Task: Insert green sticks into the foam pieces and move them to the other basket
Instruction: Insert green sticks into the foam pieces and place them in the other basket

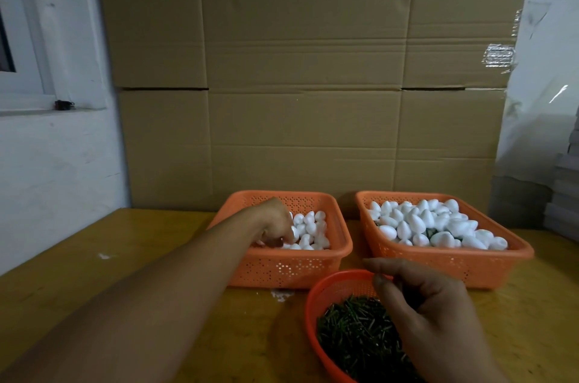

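Left hand (277,226) curls on a foam piece (294,232) in the left basket (291,266); right hand (429,313) hovers loosely curled, seemingly empty, over the sticks (354,332). Right of it, a fuller basket (438,260); plenty remains.

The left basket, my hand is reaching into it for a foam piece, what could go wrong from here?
1. The foam pieces are small and piled loosely; the left hand curls round one, and a hasty grip could knock neighbours over the left basket rim. Crumbs already lie on the table.
2. The right hand hovers over the round basket of green sticks; a brush could tip it or scatter sticks.
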